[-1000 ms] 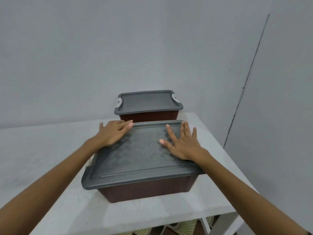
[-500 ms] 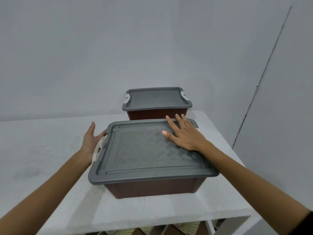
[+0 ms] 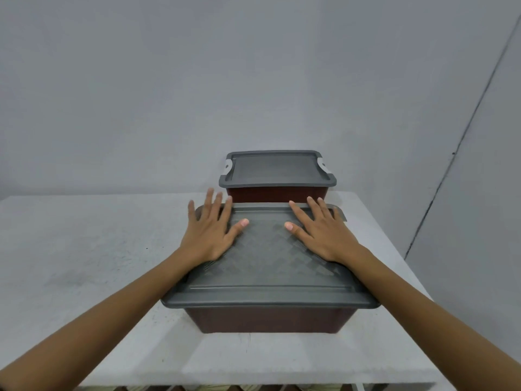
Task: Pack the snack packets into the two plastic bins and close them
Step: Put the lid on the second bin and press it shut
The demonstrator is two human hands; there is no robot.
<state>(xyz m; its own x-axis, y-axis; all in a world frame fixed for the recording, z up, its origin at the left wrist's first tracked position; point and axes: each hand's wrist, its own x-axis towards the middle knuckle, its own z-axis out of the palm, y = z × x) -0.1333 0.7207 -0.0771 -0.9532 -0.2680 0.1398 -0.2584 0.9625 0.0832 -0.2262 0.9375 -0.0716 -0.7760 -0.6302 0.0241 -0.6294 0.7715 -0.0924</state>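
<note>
both hands lie flat with straight fingers on the grey lid [image 3: 267, 266] of the near box [image 3: 270, 318] and grip nothing. the left hand [image 3: 210, 234] rests on the far left corner of the lid, with its fingertips past the edge. the right hand [image 3: 320, 231] rests on the far right part. the lid sits flat on the dark red box. just behind it stands the far box [image 3: 277, 193], with its own grey lid [image 3: 277, 170] on. both boxes stand on the white table [image 3: 84, 249]. no snack packets can be seen
</note>
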